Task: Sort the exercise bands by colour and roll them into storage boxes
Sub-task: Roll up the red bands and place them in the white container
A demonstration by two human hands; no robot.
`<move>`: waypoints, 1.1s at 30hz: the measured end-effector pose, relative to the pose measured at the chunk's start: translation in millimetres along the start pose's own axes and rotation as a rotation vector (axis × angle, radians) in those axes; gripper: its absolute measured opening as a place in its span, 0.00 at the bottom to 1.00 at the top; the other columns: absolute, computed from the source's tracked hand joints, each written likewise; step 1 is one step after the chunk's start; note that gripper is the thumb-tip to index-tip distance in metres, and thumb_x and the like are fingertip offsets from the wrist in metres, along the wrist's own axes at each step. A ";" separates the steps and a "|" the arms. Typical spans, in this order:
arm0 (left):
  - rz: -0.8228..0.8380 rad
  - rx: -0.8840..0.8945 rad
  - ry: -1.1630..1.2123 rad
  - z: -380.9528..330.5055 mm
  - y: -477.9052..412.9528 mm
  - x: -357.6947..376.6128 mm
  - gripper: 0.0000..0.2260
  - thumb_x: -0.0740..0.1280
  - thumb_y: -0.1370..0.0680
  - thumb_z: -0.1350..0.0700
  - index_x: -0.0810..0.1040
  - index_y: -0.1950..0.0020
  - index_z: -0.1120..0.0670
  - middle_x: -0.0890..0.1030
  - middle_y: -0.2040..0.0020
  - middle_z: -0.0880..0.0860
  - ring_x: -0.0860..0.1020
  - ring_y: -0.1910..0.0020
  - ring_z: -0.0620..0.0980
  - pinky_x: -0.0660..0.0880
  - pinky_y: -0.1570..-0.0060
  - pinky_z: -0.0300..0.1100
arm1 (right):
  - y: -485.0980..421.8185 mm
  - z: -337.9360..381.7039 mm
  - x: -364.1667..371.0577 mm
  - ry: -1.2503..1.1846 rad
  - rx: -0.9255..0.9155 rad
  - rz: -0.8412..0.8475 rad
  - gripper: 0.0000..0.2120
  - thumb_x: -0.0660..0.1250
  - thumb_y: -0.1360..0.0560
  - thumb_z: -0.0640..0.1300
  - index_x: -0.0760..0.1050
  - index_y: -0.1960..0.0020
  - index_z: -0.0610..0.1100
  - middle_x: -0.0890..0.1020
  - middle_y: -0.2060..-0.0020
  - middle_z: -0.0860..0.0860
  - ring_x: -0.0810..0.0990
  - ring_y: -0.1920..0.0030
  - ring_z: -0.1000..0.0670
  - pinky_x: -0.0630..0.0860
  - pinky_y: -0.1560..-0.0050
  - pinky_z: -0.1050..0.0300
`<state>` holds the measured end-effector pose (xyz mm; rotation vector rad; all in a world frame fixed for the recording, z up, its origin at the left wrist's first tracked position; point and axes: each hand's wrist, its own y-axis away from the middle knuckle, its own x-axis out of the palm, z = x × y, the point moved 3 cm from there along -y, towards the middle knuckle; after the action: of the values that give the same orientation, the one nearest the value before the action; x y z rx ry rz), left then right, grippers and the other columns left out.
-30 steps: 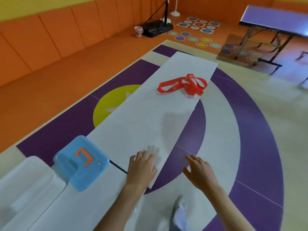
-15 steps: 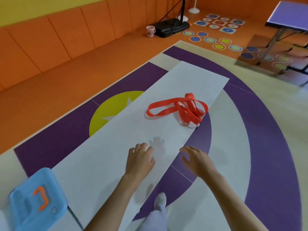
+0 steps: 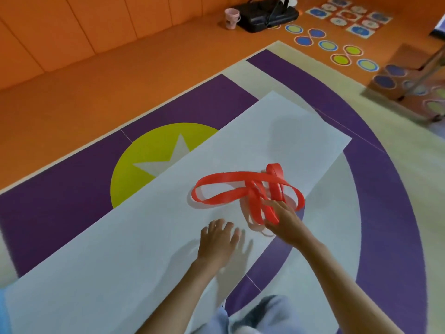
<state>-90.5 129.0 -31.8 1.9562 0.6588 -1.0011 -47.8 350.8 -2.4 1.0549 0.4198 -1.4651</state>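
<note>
A tangle of red exercise bands (image 3: 231,189) lies on a long white sheet (image 3: 120,261) spread over the floor, near the sheet's right edge. My right hand (image 3: 284,220) has reached the near end of the tangle, fingers stretched out and touching the red loops; no grip shows. My left hand (image 3: 218,239) hovers flat over the sheet just below and left of the bands, fingers spread, holding nothing. No storage box can be seen apart from a sliver of blue at the lower left edge (image 3: 3,312).
The sheet lies on a purple, cream and yellow floor pattern (image 3: 154,160). An orange padded wall (image 3: 72,32) runs along the back. A pink cup (image 3: 232,18) and a black base (image 3: 267,13) stand far off. Table legs (image 3: 428,75) are at the right.
I have moved forward along the sheet toward the bands; the blue box slid out of view at lower left. My right hand went from hovering beside the sheet to touching the red tangle.
</note>
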 end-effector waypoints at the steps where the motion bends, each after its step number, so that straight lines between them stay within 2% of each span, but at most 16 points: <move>1: 0.010 0.001 0.026 -7.3 -12.8 -2.4 0.22 0.52 0.13 0.40 0.67 0.23 0.47 0.70 0.22 0.52 0.67 0.24 0.54 0.65 0.24 0.53 | -15.5 -6.7 -8.8 -0.010 0.010 -0.030 0.23 0.72 0.22 0.46 0.73 0.28 0.51 0.79 0.35 0.45 0.77 0.34 0.39 0.77 0.36 0.39; 3: 0.039 -0.056 0.179 -19.7 -40.2 -6.9 0.23 0.53 0.13 0.39 0.68 0.23 0.49 0.72 0.25 0.52 0.70 0.27 0.54 0.69 0.28 0.53 | -49.0 -18.5 -28.0 -0.018 0.039 -0.079 0.23 0.72 0.21 0.46 0.73 0.27 0.50 0.78 0.34 0.43 0.76 0.35 0.38 0.74 0.35 0.39; 7: 0.097 -0.246 0.581 -32.6 -105.9 2.8 0.31 0.59 0.21 0.33 0.66 0.21 0.46 0.72 0.23 0.51 0.70 0.23 0.56 0.69 0.26 0.57 | -110.8 -54.6 -46.5 0.106 0.189 -0.031 0.27 0.67 0.20 0.52 0.66 0.23 0.52 0.76 0.30 0.47 0.76 0.33 0.39 0.74 0.37 0.42; 9: 0.097 -0.376 0.724 -41.5 -131.6 1.3 0.29 0.67 0.21 0.42 0.67 0.22 0.50 0.73 0.26 0.51 0.72 0.26 0.55 0.70 0.29 0.50 | -139.6 -71.7 -49.9 0.096 0.277 0.067 0.29 0.64 0.19 0.56 0.62 0.21 0.51 0.76 0.29 0.47 0.78 0.33 0.40 0.74 0.37 0.43; 11: 0.049 -0.511 0.893 -55.2 -147.4 -6.1 0.21 0.70 0.19 0.53 0.71 0.27 0.53 0.77 0.35 0.49 0.76 0.36 0.49 0.71 0.39 0.43 | -162.3 -83.0 -51.9 0.010 0.281 0.174 0.31 0.65 0.20 0.56 0.59 0.20 0.50 0.77 0.29 0.46 0.79 0.33 0.39 0.75 0.38 0.44; 14: -0.020 -0.673 1.107 -73.1 -167.7 -11.8 0.08 0.72 0.21 0.52 0.78 0.44 0.52 0.84 0.49 0.47 0.82 0.52 0.44 0.78 0.46 0.44 | -177.3 -92.2 -50.9 -0.188 0.238 0.300 0.36 0.71 0.21 0.53 0.56 0.19 0.53 0.79 0.37 0.49 0.81 0.38 0.38 0.75 0.44 0.47; 16: -0.068 -0.736 1.178 -78.9 -182.4 -6.4 0.07 0.73 0.25 0.52 0.82 0.51 0.54 0.87 0.57 0.50 0.84 0.58 0.43 0.82 0.46 0.45 | -182.7 -100.8 -43.7 -0.186 0.183 0.379 0.37 0.72 0.23 0.55 0.56 0.20 0.58 0.80 0.40 0.53 0.83 0.41 0.42 0.78 0.43 0.45; 17: -0.068 -0.780 1.218 -78.0 -191.8 4.5 0.12 0.74 0.28 0.49 0.84 0.50 0.55 0.88 0.56 0.51 0.86 0.57 0.45 0.83 0.45 0.49 | -186.3 -107.4 -40.5 -0.171 0.164 0.388 0.37 0.72 0.24 0.58 0.57 0.21 0.60 0.82 0.39 0.53 0.83 0.41 0.43 0.78 0.43 0.45; 19: -0.108 -0.936 1.281 -66.7 -209.7 40.4 0.33 0.76 0.38 0.40 0.80 0.38 0.56 0.87 0.44 0.57 0.86 0.47 0.53 0.82 0.41 0.56 | -192.1 -121.1 -35.0 -0.211 0.159 0.396 0.38 0.71 0.27 0.66 0.60 0.22 0.62 0.82 0.37 0.54 0.84 0.41 0.45 0.79 0.43 0.47; 21: -0.175 -1.072 1.342 -63.2 -220.3 59.3 0.52 0.77 0.43 0.35 0.67 0.24 0.57 0.77 0.31 0.59 0.81 0.36 0.59 0.79 0.36 0.57 | -192.5 -128.7 -34.6 -0.294 0.168 0.425 0.40 0.72 0.29 0.68 0.62 0.22 0.60 0.82 0.37 0.54 0.83 0.39 0.46 0.79 0.41 0.48; 22: -0.200 -1.100 1.367 -71.4 -220.7 50.2 0.58 0.78 0.44 0.34 0.62 0.20 0.57 0.73 0.28 0.59 0.78 0.32 0.60 0.77 0.34 0.57 | -192.7 -129.9 -35.9 -0.324 0.169 0.449 0.38 0.74 0.28 0.65 0.64 0.23 0.61 0.82 0.38 0.54 0.83 0.39 0.47 0.79 0.40 0.48; 24: -0.249 -1.149 1.389 -86.3 -221.0 25.7 0.61 0.78 0.45 0.33 0.59 0.18 0.56 0.70 0.26 0.59 0.77 0.31 0.61 0.77 0.34 0.58 | -196.0 -129.5 -37.5 -0.308 0.132 0.494 0.29 0.75 0.25 0.57 0.67 0.28 0.64 0.81 0.40 0.57 0.82 0.39 0.48 0.79 0.38 0.46; 25: -0.256 -1.172 1.416 -85.5 -224.3 28.5 0.60 0.79 0.46 0.34 0.60 0.19 0.54 0.71 0.28 0.59 0.78 0.34 0.61 0.78 0.35 0.59 | -197.7 -127.1 -38.4 -0.257 0.067 0.512 0.28 0.74 0.24 0.56 0.67 0.28 0.64 0.78 0.38 0.58 0.81 0.37 0.48 0.78 0.36 0.48; 28: -0.239 -1.224 1.501 -71.3 -240.3 67.6 0.60 0.83 0.53 0.31 0.65 0.26 0.46 0.75 0.34 0.58 0.81 0.41 0.62 0.82 0.43 0.62 | -204.7 -120.5 -38.4 -0.180 -0.085 0.560 0.33 0.72 0.23 0.58 0.63 0.21 0.57 0.67 0.33 0.59 0.77 0.36 0.48 0.75 0.35 0.52; 30: -0.234 -1.266 1.484 -72.2 -243.8 79.0 0.63 0.82 0.57 0.26 0.63 0.27 0.42 0.76 0.34 0.58 0.80 0.38 0.62 0.81 0.42 0.60 | -210.6 -121.6 -37.5 -0.268 -0.075 0.584 0.30 0.71 0.22 0.56 0.65 0.23 0.59 0.67 0.31 0.56 0.77 0.37 0.49 0.76 0.35 0.51; 33: -0.276 -1.194 1.498 -88.3 -244.8 72.3 0.67 0.84 0.54 0.27 0.54 0.22 0.38 0.74 0.29 0.57 0.79 0.34 0.62 0.80 0.38 0.60 | -214.9 -128.5 -33.7 -0.391 -0.084 0.588 0.23 0.70 0.22 0.58 0.69 0.29 0.66 0.69 0.32 0.53 0.77 0.38 0.52 0.77 0.34 0.50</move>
<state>-195.1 338.1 -167.0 1.1430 1.7688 0.8911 -204.9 516.3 -110.8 0.7150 -0.1079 -1.0719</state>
